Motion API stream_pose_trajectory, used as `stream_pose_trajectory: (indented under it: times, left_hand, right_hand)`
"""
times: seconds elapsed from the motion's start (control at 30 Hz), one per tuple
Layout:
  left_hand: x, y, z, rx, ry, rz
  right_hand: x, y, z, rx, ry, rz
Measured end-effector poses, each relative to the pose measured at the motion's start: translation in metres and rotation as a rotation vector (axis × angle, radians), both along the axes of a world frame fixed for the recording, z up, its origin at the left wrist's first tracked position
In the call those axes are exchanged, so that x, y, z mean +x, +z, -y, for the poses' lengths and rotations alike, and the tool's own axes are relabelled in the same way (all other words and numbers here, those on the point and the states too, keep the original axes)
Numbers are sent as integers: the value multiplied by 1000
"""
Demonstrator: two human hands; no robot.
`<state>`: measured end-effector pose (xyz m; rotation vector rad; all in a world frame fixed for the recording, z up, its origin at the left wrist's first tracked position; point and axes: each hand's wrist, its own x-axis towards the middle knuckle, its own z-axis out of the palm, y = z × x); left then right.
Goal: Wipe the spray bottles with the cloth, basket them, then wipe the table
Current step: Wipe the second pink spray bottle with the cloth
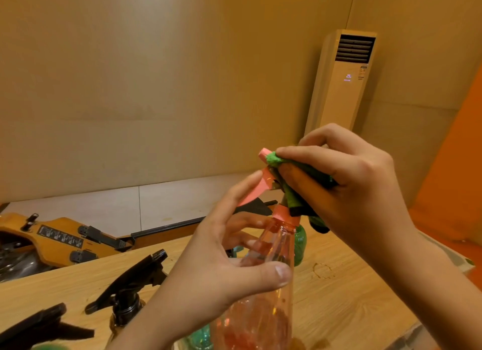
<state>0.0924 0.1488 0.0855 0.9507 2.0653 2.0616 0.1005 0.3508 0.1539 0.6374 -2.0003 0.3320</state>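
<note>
1. While the left hand grips the pink spray bottle just below its collar, the bottle stands upright in the air above the wooden table, close to the camera.
2. The left thumb lies across the near side of the clear pink body and the fingers curl round the far side, showing through the plastic.
3. The right hand holds the green cloth bunched between curled fingers and thumb, and presses it against the back and top of the bottle's pink spray head.
4. The pink trigger sticks out to the left of the cloth, and the nozzle tip shows just past the right index finger.
5. A loose end of the cloth hangs down beside the bottle's collar.
6. Behind the pink bottle, a rounded green object stands on the table, partly hidden; what it is cannot be told.
7. Two black trigger spray heads stand at the left of the table, one nearer the middle and one at the lower edge of the view.
8. Beyond the table, a wooden machine with black straps lies on the floor.
9. A tall air conditioner stands in the corner of the room.
</note>
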Motion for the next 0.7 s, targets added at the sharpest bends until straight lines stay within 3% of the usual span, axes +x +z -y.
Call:
stream_pose_trajectory:
  times: [0.2, 0.5, 0.7]
  left_hand:
    - [-1, 1, 3, -32, -6, -1]
    - [-2, 2, 6, 58, 86, -52]
    - [-1, 3, 5, 78, 95, -59]
  right_hand:
    - [-4, -4, 5, -50, -8, -46]
    - [8, -21, 3, 37, 52, 71]
    - [13, -19, -4, -8, 45, 91]
